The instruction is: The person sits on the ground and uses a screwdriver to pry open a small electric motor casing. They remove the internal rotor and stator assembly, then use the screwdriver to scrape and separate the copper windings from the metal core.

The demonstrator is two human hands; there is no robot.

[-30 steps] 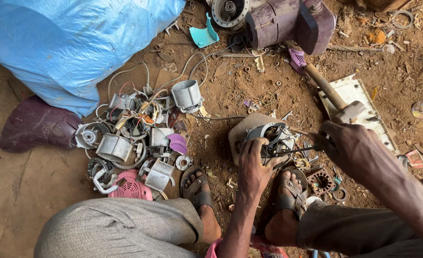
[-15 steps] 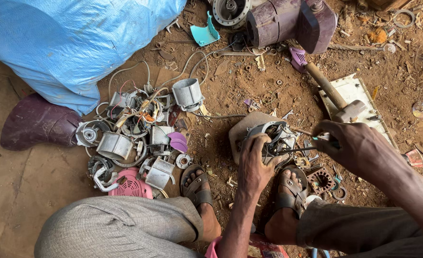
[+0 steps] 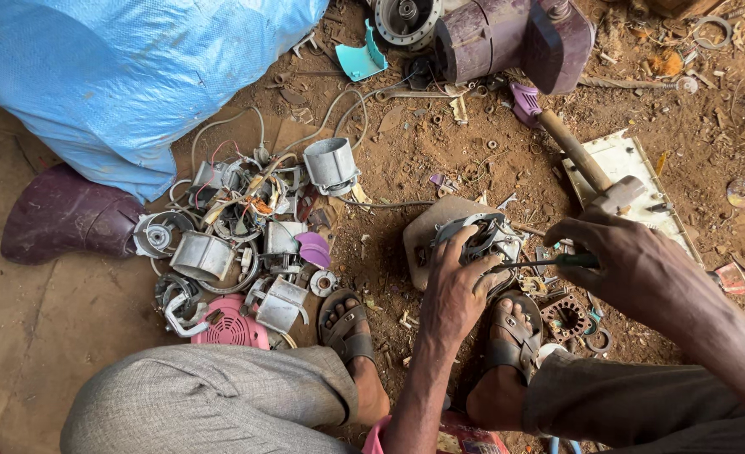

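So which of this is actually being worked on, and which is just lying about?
In hand:
left hand gripping the round grey metal motor part
right hand holding the thin dark screwdriver

Lying about:
wooden-handled hammer
heap of grey metal housings and wires
blue plastic sack
pink round grille

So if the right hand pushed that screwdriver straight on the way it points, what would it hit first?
Probably the metal motor part under the left hand; the screwdriver in the right hand points at it, though depth is unclear.
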